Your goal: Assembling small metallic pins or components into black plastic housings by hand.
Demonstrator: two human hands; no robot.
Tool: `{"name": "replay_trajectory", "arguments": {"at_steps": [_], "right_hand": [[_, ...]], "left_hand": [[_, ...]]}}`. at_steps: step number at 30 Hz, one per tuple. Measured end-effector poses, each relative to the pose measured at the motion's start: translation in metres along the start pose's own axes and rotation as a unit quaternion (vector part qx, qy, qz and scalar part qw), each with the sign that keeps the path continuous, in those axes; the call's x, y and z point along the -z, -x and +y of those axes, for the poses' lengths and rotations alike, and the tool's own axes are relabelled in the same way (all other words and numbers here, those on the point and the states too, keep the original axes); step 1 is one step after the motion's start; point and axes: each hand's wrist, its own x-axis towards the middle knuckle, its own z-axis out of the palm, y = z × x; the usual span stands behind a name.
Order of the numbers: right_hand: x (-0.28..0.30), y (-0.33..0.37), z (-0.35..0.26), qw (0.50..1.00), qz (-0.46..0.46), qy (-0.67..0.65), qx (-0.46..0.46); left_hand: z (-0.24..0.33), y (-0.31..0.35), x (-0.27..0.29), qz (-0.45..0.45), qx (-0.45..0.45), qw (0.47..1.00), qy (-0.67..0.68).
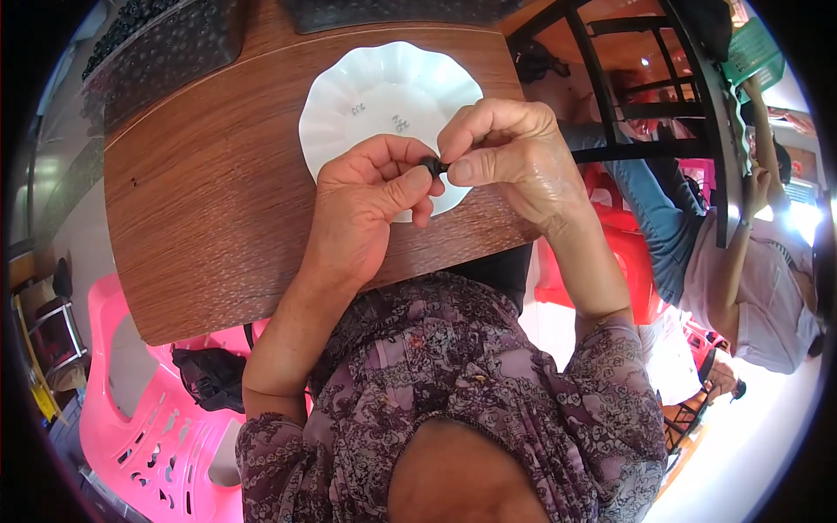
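Note:
My left hand (359, 196) and my right hand (519, 166) meet over the near part of a white scalloped plate (330, 122). Between them is a small black part (430, 164), too small to make out its kind. The left thumb and fingers pinch its body. Its right end sits between my right thumb and forefinger. On the plate, past my fingers, lie small grey bits (400, 123); what they are cannot be made out.
The plate rests on a brown wood-grain table (209, 192). Along the far edge stand a clear bin (174, 57) of small black pieces and another dark tray (392, 12). A pink chair (157, 436) is at left. At right are a red stool (623, 253), a black frame (645, 78) and a seated person (741, 270).

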Motion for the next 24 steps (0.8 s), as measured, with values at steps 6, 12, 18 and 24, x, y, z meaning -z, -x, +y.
{"name": "replay_trajectory", "arguments": {"at_steps": [6, 12, 18, 24], "right_hand": [[0.002, 0.000, 0.000, 1.000, 0.000, 0.010, -0.021], [0.006, -0.001, -0.003, 0.995, -0.054, 0.083, -0.017], [0.006, -0.001, -0.010, 0.984, -0.111, 0.133, -0.038], [0.000, 0.002, -0.009, 0.989, -0.093, 0.113, -0.036]], "left_hand": [[-0.003, -0.001, -0.001, 0.001, -0.001, 1.000, -0.004], [0.000, 0.001, -0.005, -0.011, 0.012, 1.000, 0.018], [0.000, 0.004, -0.002, -0.026, 0.033, 0.999, 0.022], [0.004, 0.010, -0.012, 0.000, 0.040, 0.999, 0.002]]}}
